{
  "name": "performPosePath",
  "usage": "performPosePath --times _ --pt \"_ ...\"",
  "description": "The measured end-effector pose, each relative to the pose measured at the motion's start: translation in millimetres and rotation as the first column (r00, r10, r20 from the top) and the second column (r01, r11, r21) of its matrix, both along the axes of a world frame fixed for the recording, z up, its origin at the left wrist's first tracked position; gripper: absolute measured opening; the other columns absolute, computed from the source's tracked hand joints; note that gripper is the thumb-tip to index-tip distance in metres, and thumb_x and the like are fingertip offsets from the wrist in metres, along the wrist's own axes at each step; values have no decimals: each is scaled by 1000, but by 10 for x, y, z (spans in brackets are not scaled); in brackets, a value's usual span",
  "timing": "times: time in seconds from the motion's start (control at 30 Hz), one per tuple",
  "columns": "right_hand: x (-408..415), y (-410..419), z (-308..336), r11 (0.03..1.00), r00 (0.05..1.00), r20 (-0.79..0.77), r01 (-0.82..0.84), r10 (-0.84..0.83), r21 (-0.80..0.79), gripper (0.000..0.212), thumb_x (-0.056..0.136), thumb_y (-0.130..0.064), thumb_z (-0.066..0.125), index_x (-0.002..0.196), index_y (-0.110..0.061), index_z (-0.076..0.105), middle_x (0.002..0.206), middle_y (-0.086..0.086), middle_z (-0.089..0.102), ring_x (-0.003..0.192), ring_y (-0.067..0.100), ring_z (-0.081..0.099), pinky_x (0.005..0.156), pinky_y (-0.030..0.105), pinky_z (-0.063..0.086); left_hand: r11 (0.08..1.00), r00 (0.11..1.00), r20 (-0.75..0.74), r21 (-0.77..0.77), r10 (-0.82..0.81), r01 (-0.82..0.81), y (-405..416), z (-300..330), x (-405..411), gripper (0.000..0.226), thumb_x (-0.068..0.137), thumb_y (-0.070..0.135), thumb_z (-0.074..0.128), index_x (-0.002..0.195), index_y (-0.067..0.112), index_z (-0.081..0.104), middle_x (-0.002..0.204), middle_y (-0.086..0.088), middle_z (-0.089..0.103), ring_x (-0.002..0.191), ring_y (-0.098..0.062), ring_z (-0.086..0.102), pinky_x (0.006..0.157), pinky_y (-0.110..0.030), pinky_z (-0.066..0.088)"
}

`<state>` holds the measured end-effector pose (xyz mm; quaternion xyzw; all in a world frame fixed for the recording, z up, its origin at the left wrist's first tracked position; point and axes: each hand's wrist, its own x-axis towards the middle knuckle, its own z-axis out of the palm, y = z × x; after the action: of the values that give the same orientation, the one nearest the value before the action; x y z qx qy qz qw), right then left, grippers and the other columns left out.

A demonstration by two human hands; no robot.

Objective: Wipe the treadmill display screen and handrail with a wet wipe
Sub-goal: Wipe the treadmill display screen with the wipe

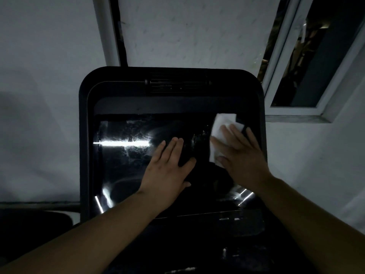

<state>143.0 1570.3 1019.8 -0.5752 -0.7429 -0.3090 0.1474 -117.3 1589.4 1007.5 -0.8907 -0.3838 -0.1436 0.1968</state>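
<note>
The treadmill's black display screen (126, 165) fills the middle of the head view, glossy, with smears and light streaks on its left half. My right hand (243, 155) lies flat on the screen's upper right part and presses a white wet wipe (221, 125) against the glass. The wipe sticks out above and to the left of my fingers. My left hand (167, 175) rests flat on the middle of the screen, fingers together, holding nothing. No handrail can be made out in the dark lower part.
The black console frame (85, 115) with a vent slot (177, 86) at its top surrounds the screen. A white wall (49, 76) stands behind it. A white-framed window (316, 66) is at the upper right.
</note>
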Motion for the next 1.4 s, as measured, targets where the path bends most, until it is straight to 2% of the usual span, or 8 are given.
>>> performPosePath --times 0.2,0.37,0.57,0.77,0.87,1.07,1.23,1.4 --pt "-543 355 117 987 987 -19 -157 157 -38 60 91 -41 63 148 -32 47 163 7 31 154 25 19 123 56 13 999 999 16 11 -38 38 13 -20 15 74 78 44 83 143 26 52 159 -39 26 151 -48 25 123 -59 23" --pt "-22 127 129 998 998 24 -61 62 -32 56 94 -48 43 147 -33 47 162 5 35 151 25 27 121 56 17 999 1000 0 15 -30 30 11 -13 14 70 77 47 83 140 32 56 158 -38 27 150 -49 26 123 -58 22" --pt "350 10 127 1000 999 41 11 -10 -8 55 97 -44 39 149 -27 46 159 11 39 149 32 31 118 58 24 1000 999 -39 19 -5 6 0 -5 12 70 84 52 75 147 35 50 161 -36 24 153 -47 18 125 -57 14" --pt "-569 319 140 984 986 -28 -167 166 -60 57 92 -42 56 147 -30 48 163 9 32 153 27 20 123 56 17 998 998 19 35 -60 59 40 -51 21 79 75 45 86 145 30 52 156 -39 32 149 -51 27 121 -61 26" --pt "-323 221 174 989 990 22 -141 143 -48 58 91 -43 62 147 -32 47 163 5 34 153 25 22 122 57 18 998 998 18 31 -54 53 39 -73 11 77 76 45 85 144 31 53 156 -40 31 149 -51 26 120 -61 27" --pt "219 37 82 999 999 4 41 -41 -14 55 96 -47 44 148 -31 45 161 9 36 152 30 26 120 58 21 1000 1000 -1 8 -20 20 27 -58 23 74 79 49 82 145 35 53 162 -37 18 152 -48 18 122 -59 24" --pt "-572 135 0 981 981 0 -194 194 -8 55 93 -34 46 147 -31 47 160 12 38 151 32 27 122 58 19 997 995 62 15 -81 80 37 -73 11 72 70 40 91 136 30 63 162 -37 16 150 -50 24 120 -61 29" --pt "-116 65 16 988 977 155 -140 149 -68 61 92 -37 58 150 -35 41 164 7 29 154 29 18 122 58 14 996 995 54 9 -85 85 37 -76 8 72 72 40 89 138 31 62 164 -35 12 150 -51 22 120 -63 28"
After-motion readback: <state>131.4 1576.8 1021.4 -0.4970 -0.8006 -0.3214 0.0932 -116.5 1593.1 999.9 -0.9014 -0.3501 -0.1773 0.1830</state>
